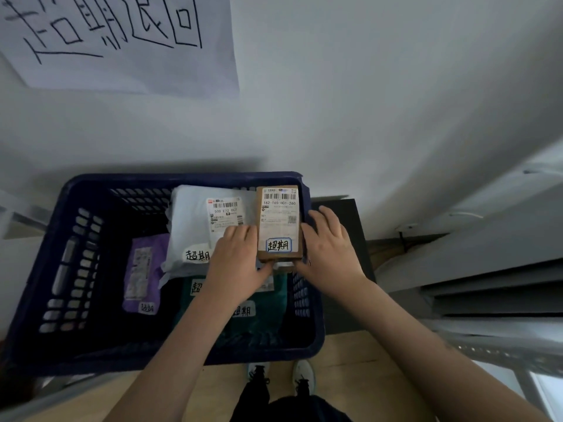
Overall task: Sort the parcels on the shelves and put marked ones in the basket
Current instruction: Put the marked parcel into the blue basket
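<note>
A small brown cardboard parcel point(278, 222) with a shipping label and a blue-edged handwritten mark is over the right side of the dark blue basket point(39, 303). My left hand point(237, 260) grips its left edge and near corner. My right hand point(327, 248) holds its right side, fingers along the edge. Inside the basket lie a white bag parcel point(192, 226), a purple bag parcel point(141, 274) and a dark green parcel point(262, 318), each with a handwritten mark.
A white paper sign point(122, 41) with large handwritten characters hangs on the wall above the basket. Grey metal shelf edges point(487, 284) run along the right. A dark block point(344, 214) stands right of the basket. Wooden floor and my shoes point(280, 376) show below.
</note>
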The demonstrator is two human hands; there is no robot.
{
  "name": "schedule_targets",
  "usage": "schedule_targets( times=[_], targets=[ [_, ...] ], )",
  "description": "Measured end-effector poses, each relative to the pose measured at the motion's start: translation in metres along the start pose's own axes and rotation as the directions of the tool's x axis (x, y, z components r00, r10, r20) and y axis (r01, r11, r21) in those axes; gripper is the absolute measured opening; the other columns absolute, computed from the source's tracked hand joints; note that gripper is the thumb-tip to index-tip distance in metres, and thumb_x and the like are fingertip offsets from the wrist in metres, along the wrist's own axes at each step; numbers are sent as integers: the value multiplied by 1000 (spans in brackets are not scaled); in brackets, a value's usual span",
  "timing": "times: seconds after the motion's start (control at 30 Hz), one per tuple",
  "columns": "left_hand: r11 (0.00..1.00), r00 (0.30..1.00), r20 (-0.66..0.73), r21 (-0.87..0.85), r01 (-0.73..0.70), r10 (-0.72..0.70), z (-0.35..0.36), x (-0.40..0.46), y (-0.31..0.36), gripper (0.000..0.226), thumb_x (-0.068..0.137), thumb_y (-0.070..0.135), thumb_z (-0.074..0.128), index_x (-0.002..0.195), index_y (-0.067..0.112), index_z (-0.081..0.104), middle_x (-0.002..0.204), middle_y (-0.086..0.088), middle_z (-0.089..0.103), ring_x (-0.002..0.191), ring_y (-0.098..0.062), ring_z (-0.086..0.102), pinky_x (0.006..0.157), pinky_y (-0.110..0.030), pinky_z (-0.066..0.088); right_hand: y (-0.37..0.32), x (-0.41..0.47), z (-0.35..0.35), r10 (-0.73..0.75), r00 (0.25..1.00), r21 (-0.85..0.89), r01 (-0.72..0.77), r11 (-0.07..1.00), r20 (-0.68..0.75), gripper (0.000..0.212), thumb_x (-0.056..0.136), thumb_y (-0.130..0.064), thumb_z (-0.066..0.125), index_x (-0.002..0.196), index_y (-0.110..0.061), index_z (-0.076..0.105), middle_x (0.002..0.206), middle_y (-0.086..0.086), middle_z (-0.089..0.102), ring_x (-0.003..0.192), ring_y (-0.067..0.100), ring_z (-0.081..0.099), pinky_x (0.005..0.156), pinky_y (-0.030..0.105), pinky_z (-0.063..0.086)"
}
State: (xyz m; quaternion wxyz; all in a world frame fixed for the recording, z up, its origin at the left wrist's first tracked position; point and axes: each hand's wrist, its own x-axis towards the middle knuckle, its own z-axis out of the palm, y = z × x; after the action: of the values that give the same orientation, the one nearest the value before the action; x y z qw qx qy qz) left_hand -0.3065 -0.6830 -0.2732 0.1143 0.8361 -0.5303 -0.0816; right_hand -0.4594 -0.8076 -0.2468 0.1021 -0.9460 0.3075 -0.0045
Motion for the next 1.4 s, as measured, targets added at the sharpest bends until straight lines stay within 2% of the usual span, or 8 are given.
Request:
schedule_targets(
  times=[0.13,0.3,0.5,0.6,0.73,0.97,1.27,1.4],
  targets=[
    [999,1000,1,30,-16,16,5,1,-5,61,79,57,69,121,15,54,115,1,58,108,-19,48,89,-35,49,-2,2,0,-43,999,-121,40,992,-23,54,87,-48,64,128,-14,56,149,11,44,148,30,23,118,45,25],
    [996,999,-9,75,-50,50,7,0,-13,61,79,59,68,119,14,58,115,1,61,107,-20,48,86,-35,49,-7,9,-3,-51,998,-201,57,978,33,56,85,-48,66,126,-12,55,142,10,48,141,29,31,111,42,35],
    [994,998,-1,89,-68,68,8,2,-12,59,80,60,64,119,16,60,117,2,60,110,-20,47,87,-37,46,-4,9,-9,-30,999,-157,36,987,40,56,85,-51,66,127,-17,52,136,3,49,128,22,42,97,36,45],
    [995,997,2,73,-74,74,10,3,-7,58,81,60,62,120,17,59,118,2,58,112,-20,47,90,-37,45,-2,5,-7,-12,999,-126,18,992,44,66,83,-55,68,133,-17,46,138,3,48,130,22,43,99,37,46],
    [995,998,-15,73,-65,66,15,4,-5,57,82,58,64,120,16,58,117,1,59,112,-21,48,91,-39,45,-6,3,-3,-14,998,-145,23,989,59,77,78,-49,75,139,-16,42,142,5,45,132,24,42,101,40,48],
    [987,998,-20,150,-61,64,16,8,-10,58,78,58,66,117,16,60,116,1,61,111,-23,49,89,-41,40,-17,16,10,-108,993,-213,117,970,54,74,80,-44,75,143,-20,43,145,10,46,136,30,40,111,45,35],
    [974,996,-48,218,-61,73,13,-4,-24,51,77,45,71,120,19,59,115,3,58,110,-24,49,86,-40,36,-19,28,21,-113,993,-237,114,965,17,78,74,-46,79,138,-18,43,141,10,49,133,30,43,112,46,36],
    [972,996,-50,229,-59,73,9,-3,-28,49,81,45,69,121,19,60,116,2,58,112,-25,49,87,-40,36,-19,31,25,-120,990,-227,133,965,67,92,78,-47,76,152,-24,26,151,13,38,140,32,35,117,49,29]
  ],
)
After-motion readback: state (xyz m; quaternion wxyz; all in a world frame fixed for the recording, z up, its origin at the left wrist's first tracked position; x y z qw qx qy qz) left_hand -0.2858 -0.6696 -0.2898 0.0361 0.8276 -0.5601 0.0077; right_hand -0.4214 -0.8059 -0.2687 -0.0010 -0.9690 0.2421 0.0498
